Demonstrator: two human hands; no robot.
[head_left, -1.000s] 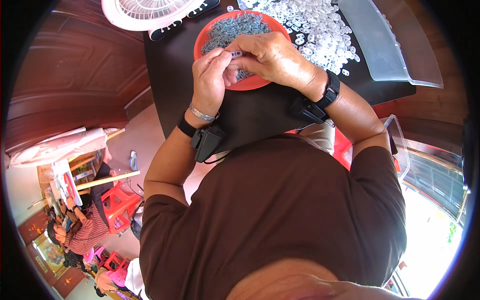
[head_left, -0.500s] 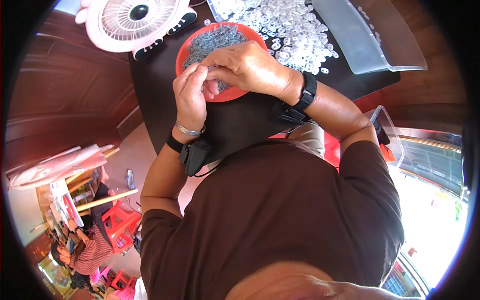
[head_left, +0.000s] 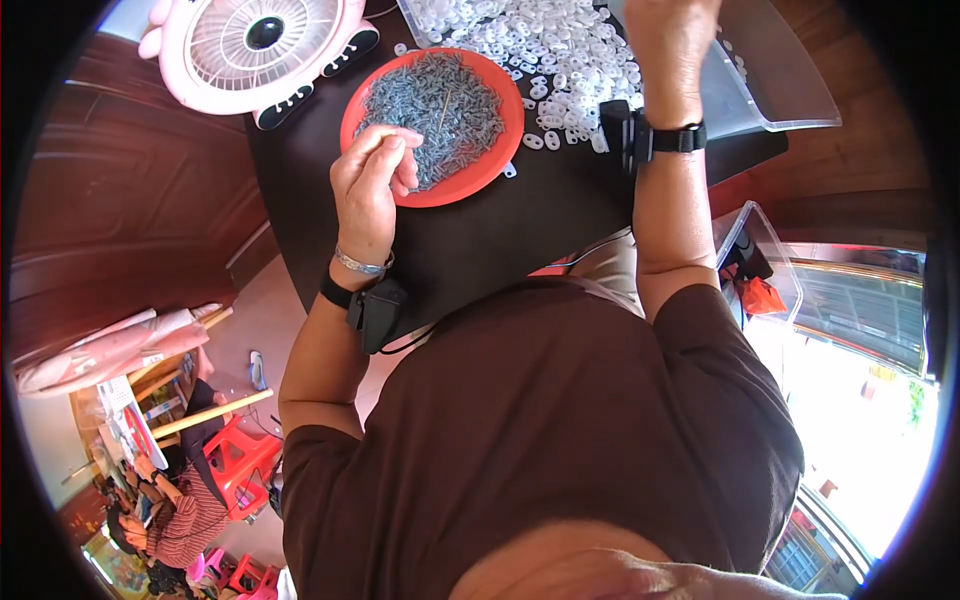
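My left hand (head_left: 372,185) is closed in a pinch over the near left rim of a red round dish (head_left: 350,128). Whatever sits between its fingertips is too small to make out. The dish is heaped with slender grey screw-like pieces (head_left: 425,100), and a thin yellowish sliver (head_left: 445,108) lies among them. Up at the top edge, my right hand (head_left: 675,40) is beside the clear plastic bin, right of a pile of small white oval pieces (head_left: 570,60) with holes. Its fingers are cut off by the picture's edge, so its grip is hidden.
A pink fan (head_left: 265,35) stands at the far left of the dark table (head_left: 450,255). A clear plastic bin (head_left: 745,105) lies at the far right, and a transparent box (head_left: 765,270) is below the table's right side. Another person (head_left: 190,520) sits at lower left near red stools (head_left: 240,465).
My right hand has left my left hand over the dish and moved up and right to the bin. My left hand keeps its pinch, almost in place. The dish's contents are now uncovered.
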